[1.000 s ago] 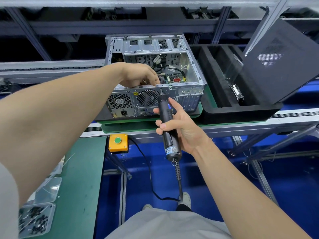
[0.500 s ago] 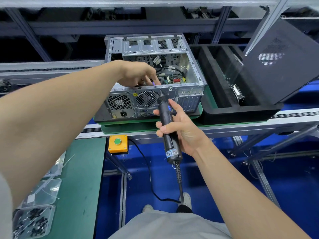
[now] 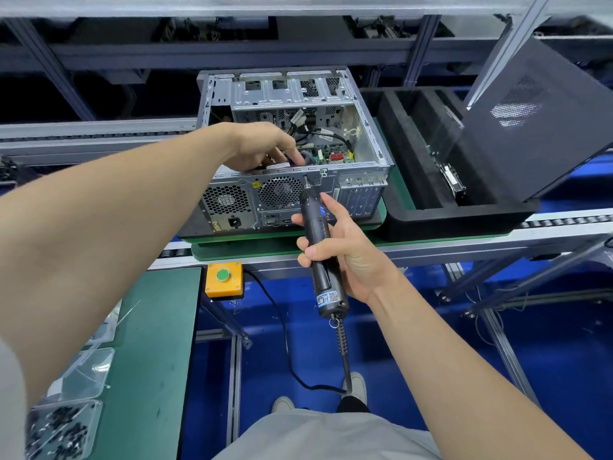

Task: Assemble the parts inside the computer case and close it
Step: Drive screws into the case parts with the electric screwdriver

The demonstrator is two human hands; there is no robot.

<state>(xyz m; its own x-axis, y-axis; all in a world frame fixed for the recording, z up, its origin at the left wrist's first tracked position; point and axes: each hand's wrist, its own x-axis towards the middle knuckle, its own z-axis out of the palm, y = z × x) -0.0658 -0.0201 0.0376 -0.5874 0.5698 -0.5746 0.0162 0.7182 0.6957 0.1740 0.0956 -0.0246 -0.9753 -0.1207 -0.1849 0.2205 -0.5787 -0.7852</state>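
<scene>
An open silver computer case (image 3: 298,88) lies on its side on a green pallet, rear panel toward me. My left hand (image 3: 262,146) reaches over the rear edge into the case, fingers pointing down behind the rear wall; whatever they touch or hold is hidden. My right hand (image 3: 345,247) grips a black electric screwdriver (image 3: 315,224), with its bit against the rear panel at the upper right corner of the round fan grille (image 3: 278,192). The black side panel (image 3: 530,127) leans tilted at the right.
A black foam tray (image 3: 414,220) with a part in one slot sits right of the case on the roller conveyor. A yellow box with a green button (image 3: 224,280) hangs below the conveyor edge. Clear bins of dark screws (image 3: 63,426) sit on the green bench (image 3: 149,360).
My left fingers shifted slightly inside the case. The screwdriver bit stays at the same spot on the rear panel.
</scene>
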